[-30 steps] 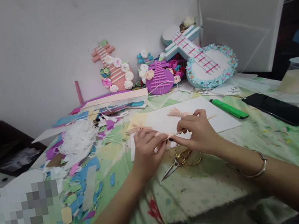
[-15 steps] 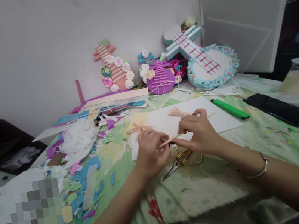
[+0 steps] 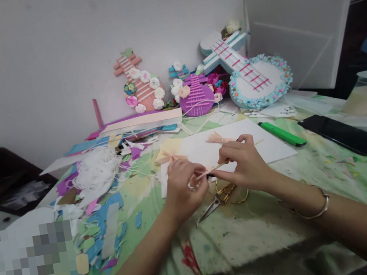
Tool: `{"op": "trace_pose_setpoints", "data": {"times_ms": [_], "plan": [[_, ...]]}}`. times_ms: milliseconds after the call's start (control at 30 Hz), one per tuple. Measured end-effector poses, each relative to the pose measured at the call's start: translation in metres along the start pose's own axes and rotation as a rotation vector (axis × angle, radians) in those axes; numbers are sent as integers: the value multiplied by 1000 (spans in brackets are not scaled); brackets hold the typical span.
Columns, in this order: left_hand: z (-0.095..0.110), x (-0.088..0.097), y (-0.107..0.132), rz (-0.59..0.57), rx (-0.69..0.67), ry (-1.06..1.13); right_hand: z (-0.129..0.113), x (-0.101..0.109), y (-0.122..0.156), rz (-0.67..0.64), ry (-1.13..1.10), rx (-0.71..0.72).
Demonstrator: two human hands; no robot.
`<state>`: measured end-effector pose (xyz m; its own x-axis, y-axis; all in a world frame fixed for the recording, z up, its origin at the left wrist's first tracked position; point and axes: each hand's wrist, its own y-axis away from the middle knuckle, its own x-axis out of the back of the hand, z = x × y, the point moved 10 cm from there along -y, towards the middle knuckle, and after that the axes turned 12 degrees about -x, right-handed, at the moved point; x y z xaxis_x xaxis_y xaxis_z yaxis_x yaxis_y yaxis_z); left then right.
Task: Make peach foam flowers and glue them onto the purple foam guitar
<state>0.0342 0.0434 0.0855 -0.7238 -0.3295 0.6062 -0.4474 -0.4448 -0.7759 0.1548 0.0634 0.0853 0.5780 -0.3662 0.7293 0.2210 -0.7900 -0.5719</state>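
Observation:
My right hand (image 3: 243, 163) pinches a thin wooden stick (image 3: 216, 167) between thumb and fingers, its left end angled toward the other hand. Closed around that end, my left hand (image 3: 185, 183) holds a narrow pale paper strip (image 3: 201, 176), partly hidden by the fingers. Just below the hands, gold-handled scissors (image 3: 215, 207) lie with their blades toward the lower left. A fringed peach paper piece (image 3: 172, 154) sits beyond my left hand, and another fringed peach piece (image 3: 216, 138) is behind my right. Both pieces rest by a white board (image 3: 197, 137) under the hands.
Paper instruments, one pink (image 3: 142, 88), one purple (image 3: 197, 98) and one light blue (image 3: 258, 81), lean at the back. White string (image 3: 97, 165) and paper scraps (image 3: 104, 233) cover the left. A green marker-like object (image 3: 282, 133) and black phone (image 3: 345, 134) lie right.
Hardly anything differs. The left fingers have shifted slightly around the end of the stick, while the right hand keeps its pinch in the same place.

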Motion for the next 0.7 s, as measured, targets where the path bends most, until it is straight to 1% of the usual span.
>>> {"op": "trace_pose_setpoints", "data": {"times_ms": [267, 333, 400, 500, 700], "plan": [[-1, 8, 2, 86, -19, -21, 5, -4, -2, -36, -41, -26], [1, 6, 1, 62, -38, -23, 5, -4, -2, -43, -45, -28], [4, 2, 0, 12, -66, -17, 5, -3, -2, -42, -45, -28], [4, -3, 0, -50, -67, -23, 5, -3, -2, -38, -31, -18], [1, -7, 0, -83, -31, 9, 4, -5, -1, -49, -13, 5]]}}
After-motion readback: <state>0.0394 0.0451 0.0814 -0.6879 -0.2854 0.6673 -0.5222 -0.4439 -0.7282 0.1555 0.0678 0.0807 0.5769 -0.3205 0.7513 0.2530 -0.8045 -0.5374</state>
